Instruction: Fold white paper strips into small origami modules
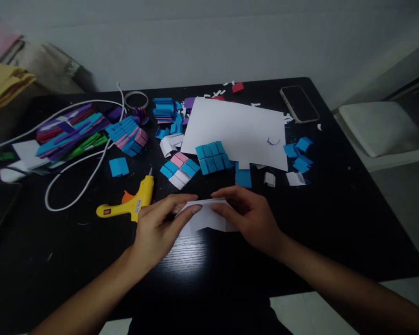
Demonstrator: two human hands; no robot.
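Observation:
Between my two hands is a creased piece of white paper, held up just over the black table. My left hand pinches its upper left edge between thumb and fingers. On the other side my right hand grips the upper right edge the same way. Beyond the hands lie a block of blue folded paper pieces and a pink, blue and white block. A yellow glue gun rests beside my left hand, its nozzle pointing away.
A large white sheet lies behind the blocks, with paper scraps around it. A phone sits at the back right. At left are a white cable, bundled coloured strips and a tape roll. A white stool stands at right.

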